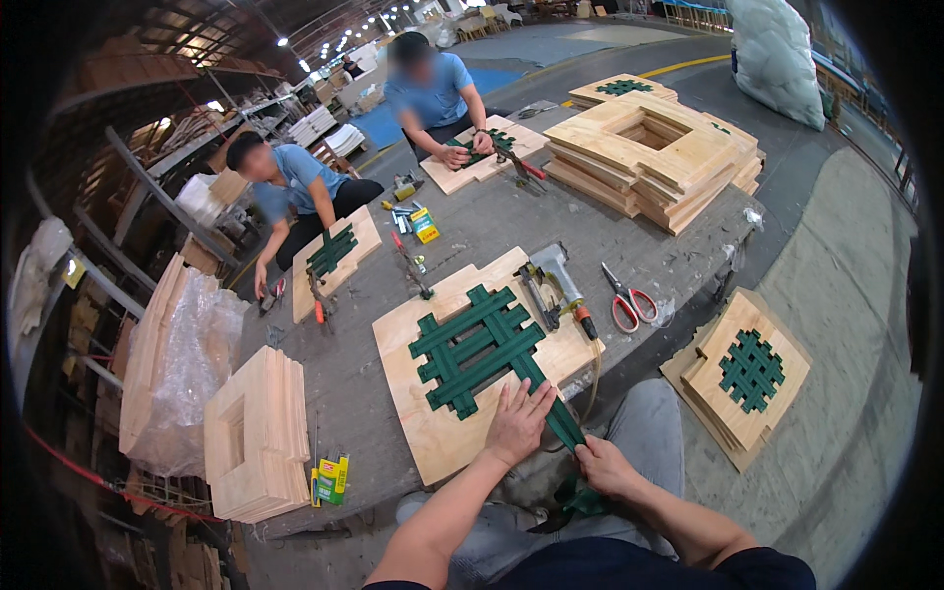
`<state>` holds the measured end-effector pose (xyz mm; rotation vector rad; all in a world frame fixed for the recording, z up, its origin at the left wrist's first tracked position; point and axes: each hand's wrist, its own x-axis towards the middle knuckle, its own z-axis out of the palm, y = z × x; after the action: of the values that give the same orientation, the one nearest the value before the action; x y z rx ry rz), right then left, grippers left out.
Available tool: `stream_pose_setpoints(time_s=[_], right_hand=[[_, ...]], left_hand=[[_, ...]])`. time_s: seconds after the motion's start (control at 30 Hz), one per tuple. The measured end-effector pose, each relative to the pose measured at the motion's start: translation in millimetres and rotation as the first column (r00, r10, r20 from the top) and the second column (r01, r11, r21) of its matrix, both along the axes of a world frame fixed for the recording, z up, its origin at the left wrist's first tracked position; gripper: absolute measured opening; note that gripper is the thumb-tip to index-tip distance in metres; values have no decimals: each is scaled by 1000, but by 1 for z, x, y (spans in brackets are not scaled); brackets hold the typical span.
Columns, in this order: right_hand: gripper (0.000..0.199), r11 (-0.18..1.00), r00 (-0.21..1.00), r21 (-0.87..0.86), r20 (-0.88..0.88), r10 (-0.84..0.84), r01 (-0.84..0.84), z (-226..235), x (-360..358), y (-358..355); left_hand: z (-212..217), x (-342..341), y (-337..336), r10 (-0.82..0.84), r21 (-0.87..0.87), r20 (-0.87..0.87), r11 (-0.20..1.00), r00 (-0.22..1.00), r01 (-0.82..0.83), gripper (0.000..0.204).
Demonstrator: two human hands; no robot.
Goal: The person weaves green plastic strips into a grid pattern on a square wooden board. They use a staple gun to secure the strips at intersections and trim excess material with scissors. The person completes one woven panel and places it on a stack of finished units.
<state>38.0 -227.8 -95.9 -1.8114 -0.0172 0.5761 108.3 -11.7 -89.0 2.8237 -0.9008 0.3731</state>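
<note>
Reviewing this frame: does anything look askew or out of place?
Slightly: the tall board stack at the upper right of the workbench looks askew, because its layers' edges don't line up. Nothing looks clearly damaged.

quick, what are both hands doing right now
Left hand: open, laid over the green strap at the wooden panel.
Right hand: closed, holding the same strap.
</note>
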Motion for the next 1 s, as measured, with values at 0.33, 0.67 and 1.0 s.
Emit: stream_pose_setpoints(time_s=[0.33,0.67,1.0], right_hand=[[31,934,974,-336,140,176,-121,10,4,-8],[33,628,843,-628,-86,531,-460,-22,45,-1],[31,411,707,-714,-165,688,-567,-55,92,34]], left_hand=[[-6,2,4,-9,16,-8,1000,1000,9,58],[-9,4,12,-12,26,-4,1000,1000,12,55],[-22,-72,-19,149,-633,-602,510,784,-583,38]])
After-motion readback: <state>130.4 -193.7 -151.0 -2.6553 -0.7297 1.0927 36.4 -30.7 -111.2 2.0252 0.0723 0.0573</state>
